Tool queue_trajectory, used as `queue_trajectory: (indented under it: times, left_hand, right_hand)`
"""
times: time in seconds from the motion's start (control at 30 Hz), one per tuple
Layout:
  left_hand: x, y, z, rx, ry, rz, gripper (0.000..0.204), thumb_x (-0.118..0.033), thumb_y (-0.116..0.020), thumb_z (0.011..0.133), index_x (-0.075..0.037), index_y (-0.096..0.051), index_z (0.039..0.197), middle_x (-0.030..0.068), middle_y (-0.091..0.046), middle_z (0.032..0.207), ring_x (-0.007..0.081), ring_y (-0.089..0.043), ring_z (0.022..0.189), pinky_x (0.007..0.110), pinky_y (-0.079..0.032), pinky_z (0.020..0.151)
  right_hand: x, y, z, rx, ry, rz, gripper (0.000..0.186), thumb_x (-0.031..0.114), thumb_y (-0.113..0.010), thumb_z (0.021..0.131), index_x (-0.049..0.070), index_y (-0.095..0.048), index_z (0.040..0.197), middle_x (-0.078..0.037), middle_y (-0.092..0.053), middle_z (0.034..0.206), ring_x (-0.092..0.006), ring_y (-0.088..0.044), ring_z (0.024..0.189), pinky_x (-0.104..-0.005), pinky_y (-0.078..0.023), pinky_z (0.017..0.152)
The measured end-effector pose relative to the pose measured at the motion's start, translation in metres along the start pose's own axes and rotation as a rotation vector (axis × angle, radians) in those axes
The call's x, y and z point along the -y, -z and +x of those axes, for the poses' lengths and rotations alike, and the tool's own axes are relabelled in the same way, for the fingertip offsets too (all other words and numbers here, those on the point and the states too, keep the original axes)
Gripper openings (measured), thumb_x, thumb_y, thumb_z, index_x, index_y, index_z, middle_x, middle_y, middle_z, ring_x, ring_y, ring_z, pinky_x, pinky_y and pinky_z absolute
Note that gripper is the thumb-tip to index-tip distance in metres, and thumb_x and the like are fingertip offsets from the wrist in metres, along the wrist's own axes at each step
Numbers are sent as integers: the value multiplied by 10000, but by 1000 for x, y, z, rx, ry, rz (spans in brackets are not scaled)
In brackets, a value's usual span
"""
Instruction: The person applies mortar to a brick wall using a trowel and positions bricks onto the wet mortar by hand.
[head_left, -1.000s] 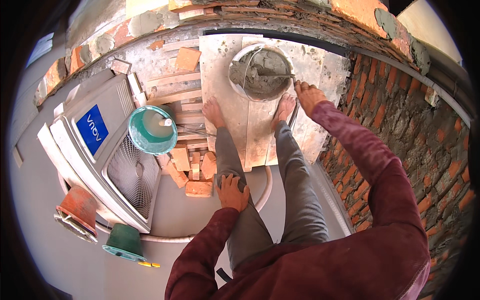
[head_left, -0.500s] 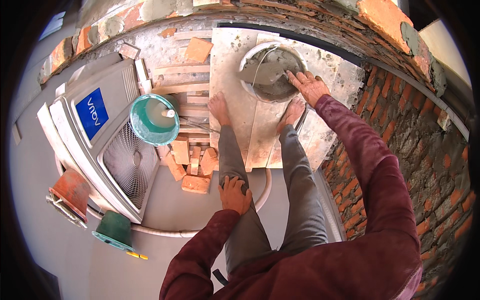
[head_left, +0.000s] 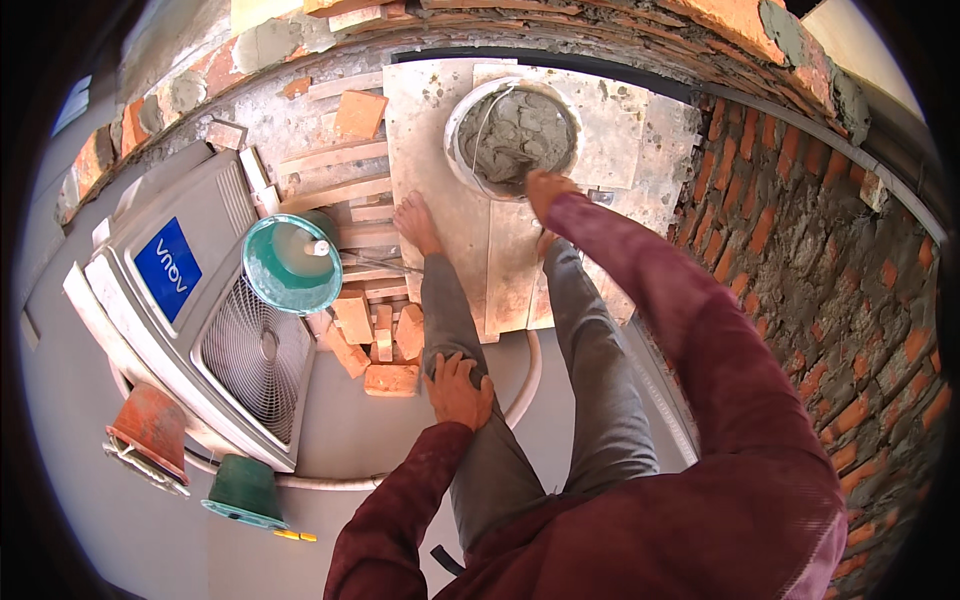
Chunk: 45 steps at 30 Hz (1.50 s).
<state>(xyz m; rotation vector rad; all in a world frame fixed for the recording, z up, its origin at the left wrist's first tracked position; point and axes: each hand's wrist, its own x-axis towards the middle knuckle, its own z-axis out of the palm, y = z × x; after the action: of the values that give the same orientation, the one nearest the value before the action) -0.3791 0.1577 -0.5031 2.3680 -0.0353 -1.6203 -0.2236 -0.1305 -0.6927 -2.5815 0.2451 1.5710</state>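
The right hand (head_left: 549,191) is at the near rim of the white bucket (head_left: 451,150), its fingers hidden behind its own back and wrist, so whether it grips anything cannot be told. The bucket holds grey mortar (head_left: 525,128), rough and heaped, with a hollow near the hand, and its thin wire handle (head_left: 480,128) lies across the left part of the mouth. It stands on a pale, stained board (head_left: 455,255), beyond the person's bare feet. The left hand (head_left: 459,392) rests on the left knee, fingers spread, holding nothing. Left of the board are wooden slats (head_left: 335,157) and a group of loose bricks (head_left: 391,381). Farther left, a teal bucket (head_left: 250,262) of cloudy liquid stands beside a fan unit (head_left: 222,205). A red bucket (head_left: 152,423) and a green bucket (head_left: 247,484) lie near the unit's lower end, the green one just beside a pale hose (head_left: 330,484). A brick wall (head_left: 790,270) smeared with mortar runs along the right.
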Motion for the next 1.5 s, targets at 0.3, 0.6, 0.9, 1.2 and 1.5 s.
queue_trajectory:
  times: [0.3, 0.6, 0.9, 1.2, 1.5]
  left_hand:
    - [11, 15, -9, -27, 66, -11, 438, -330, -641, 840, -108, -636, 1218, 99, -482, 1465, 350, -290, 1455, 629, -138, 1168]
    - [16, 26, 0, -34, -2, 38, 402, -326, -653, 839, -116, -637, 1182, 109, -482, 1459, 353, -288, 1455, 593, -149, 1183]
    - [23, 29, -7, -54, 20, 20, 415, -319, -638, 832, -109, -642, 1190, 99, -490, 1453, 341, -283, 1458, 614, -164, 1163]
    - [23, 17, -7, -32, -4, 24, 421, -317, -640, 836, -120, -635, 1208, 95, -477, 1464, 334, -283, 1459, 625, -165, 1166]
    - [25, 9, -12, -50, 4, -19, 420, -311, -643, 826, -113, -639, 1197, 112, -494, 1446, 340, -305, 1447, 607, -150, 1178]
  right_hand:
    - [-24, 90, -100, 187, 73, -23, 462, 92, -548, 863, -145, -406, 1232, -286, -671, 1046, -437, -668, 1007, -468, -547, 885]
    - [33, 11, 45, 7, -78, 56, 240, 135, -583, 899, 14, -695, 1074, -184, -698, 1133, -343, -684, 1066, -412, -561, 905]
    - [-14, 104, -105, 181, -19, 353, 465, 284, -449, 989, -106, -543, 1225, -292, -663, 1137, -367, -658, 1111, -447, -510, 976]
    - [-45, 3, -48, 134, -125, 147, 477, 348, -356, 1037, -29, -554, 1253, -268, -660, 1168, -385, -656, 1094, -493, -514, 945]
    - [-47, 31, -31, 38, -47, 65, 312, 63, -548, 871, 2, -598, 1172, -269, -677, 1100, -396, -668, 1058, -440, -530, 941]
